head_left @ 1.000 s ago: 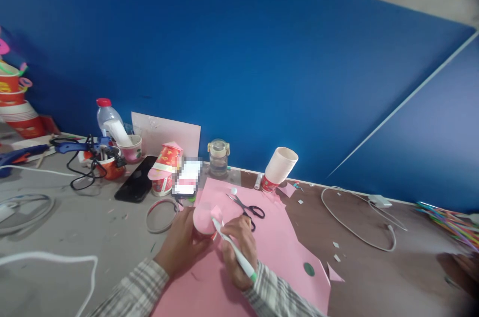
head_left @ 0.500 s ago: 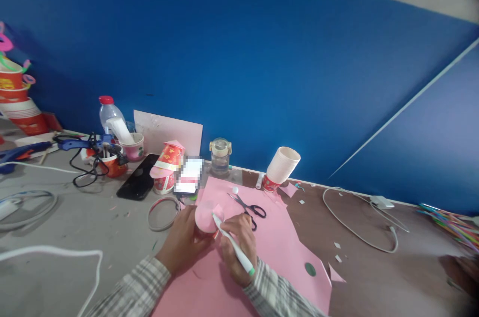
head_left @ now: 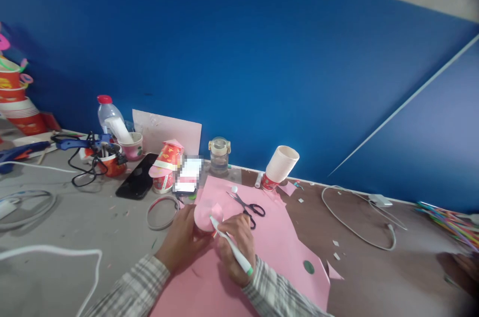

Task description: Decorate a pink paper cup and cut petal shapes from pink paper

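Note:
My left hand (head_left: 183, 237) is closed around a pink rounded paper piece (head_left: 202, 221), and a bit of red shows under its edge. In my right hand (head_left: 237, 247) is a white marker (head_left: 235, 253) with a green end, gripped like a pen. The marker's tip touches or nearly touches the face of the pink piece; I cannot tell which. Both hands are over a large pink paper sheet (head_left: 277, 252). Just beyond my right hand, black-handled scissors (head_left: 247, 207) lie on that sheet.
Behind stand a lidded jar (head_left: 219, 157), tilted stacked paper cups (head_left: 280, 164) and a red cup figure (head_left: 166, 164). A black phone (head_left: 137, 177) and a tape ring (head_left: 162, 212) lie left. White cable (head_left: 359, 239) and another person's hand (head_left: 464, 269) are at right.
The marker tip has shifted slightly left and toward me on the pink piece. My left hand keeps its hold. The whole view has moved a little.

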`<state>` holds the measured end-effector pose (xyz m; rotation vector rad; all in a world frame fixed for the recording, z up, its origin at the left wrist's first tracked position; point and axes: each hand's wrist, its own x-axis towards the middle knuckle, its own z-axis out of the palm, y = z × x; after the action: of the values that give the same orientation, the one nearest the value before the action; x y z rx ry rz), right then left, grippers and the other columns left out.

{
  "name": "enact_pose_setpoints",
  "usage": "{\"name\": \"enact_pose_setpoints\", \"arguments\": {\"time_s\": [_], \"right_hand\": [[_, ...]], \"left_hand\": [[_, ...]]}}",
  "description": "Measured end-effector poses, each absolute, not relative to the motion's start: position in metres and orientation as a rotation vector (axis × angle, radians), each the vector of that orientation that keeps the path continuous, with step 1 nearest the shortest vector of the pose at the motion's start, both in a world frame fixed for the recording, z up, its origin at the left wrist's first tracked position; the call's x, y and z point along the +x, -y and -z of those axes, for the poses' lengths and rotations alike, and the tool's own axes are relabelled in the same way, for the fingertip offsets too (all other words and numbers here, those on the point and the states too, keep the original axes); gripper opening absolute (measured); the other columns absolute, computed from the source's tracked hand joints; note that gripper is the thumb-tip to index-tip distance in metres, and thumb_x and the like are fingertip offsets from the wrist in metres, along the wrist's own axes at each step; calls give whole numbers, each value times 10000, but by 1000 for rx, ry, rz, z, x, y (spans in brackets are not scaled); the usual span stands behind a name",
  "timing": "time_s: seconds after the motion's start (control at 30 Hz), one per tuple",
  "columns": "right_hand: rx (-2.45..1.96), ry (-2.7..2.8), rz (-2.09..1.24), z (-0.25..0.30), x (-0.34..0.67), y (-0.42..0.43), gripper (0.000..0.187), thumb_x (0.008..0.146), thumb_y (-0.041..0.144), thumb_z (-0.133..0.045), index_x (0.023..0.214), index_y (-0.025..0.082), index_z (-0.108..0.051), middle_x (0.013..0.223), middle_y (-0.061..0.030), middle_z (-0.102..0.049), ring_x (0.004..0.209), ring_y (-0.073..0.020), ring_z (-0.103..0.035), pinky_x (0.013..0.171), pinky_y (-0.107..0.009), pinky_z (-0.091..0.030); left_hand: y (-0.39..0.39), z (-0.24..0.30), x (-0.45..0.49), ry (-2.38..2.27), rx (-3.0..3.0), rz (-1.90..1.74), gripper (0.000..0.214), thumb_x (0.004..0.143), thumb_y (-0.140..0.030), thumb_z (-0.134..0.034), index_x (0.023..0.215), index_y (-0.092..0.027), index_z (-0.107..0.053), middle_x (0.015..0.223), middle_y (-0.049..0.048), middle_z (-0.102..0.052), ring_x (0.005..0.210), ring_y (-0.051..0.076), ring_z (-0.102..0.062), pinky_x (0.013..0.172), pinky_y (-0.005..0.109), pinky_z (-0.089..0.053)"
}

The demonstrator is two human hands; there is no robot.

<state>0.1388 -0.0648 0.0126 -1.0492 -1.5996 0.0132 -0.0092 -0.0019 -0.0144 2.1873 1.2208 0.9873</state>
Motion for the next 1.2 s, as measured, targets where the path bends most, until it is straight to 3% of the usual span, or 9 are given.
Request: {"name": "enact_pose_setpoints", "arguments": {"time_s": [1.2], "right_hand": [[-1066,1513,-32,-9,145,65,117,786,256,-488,818,222,-595,690,17,-627,613,-173,-582,658,-351,-409]], "left_hand": [[4,7,-8,-1226,2119,-989,438,505,-330,-708,913,-307,-550,845,-7,-569,760,220,-546,648,363,-478]]}}
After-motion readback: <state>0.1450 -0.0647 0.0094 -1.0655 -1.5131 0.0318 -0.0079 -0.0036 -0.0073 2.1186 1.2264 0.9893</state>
